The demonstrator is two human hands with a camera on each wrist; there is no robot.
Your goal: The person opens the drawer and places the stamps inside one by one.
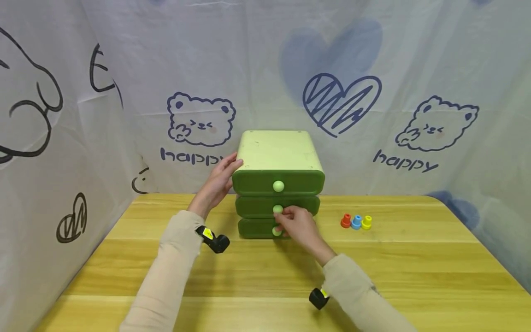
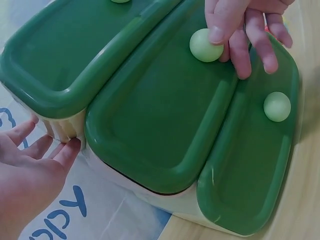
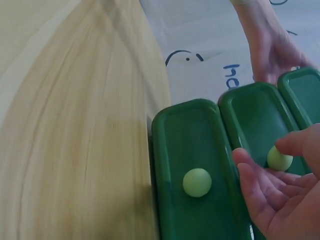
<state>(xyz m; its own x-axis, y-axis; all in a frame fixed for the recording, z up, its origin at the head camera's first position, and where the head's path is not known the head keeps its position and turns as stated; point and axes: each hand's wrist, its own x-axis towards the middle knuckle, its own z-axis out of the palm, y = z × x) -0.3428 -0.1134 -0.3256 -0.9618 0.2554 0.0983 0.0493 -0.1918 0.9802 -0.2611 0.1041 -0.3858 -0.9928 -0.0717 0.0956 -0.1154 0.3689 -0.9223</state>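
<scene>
A small cabinet with a pale green top and three dark green drawer fronts stands on the table. My right hand pinches the round light green knob of the middle drawer, thumb on one side of it. In the left wrist view, a thin dark line runs along that drawer's edge. My left hand rests against the cabinet's left side near the top, fingers extended. The top drawer and the bottom drawer have matching knobs, and the right fingers overlap the bottom one in the head view.
To the cabinet's right, a red peg-like piece, a blue one and a yellow one stand in a row on the wooden table. A white cloth with drawings hangs close behind the cabinet.
</scene>
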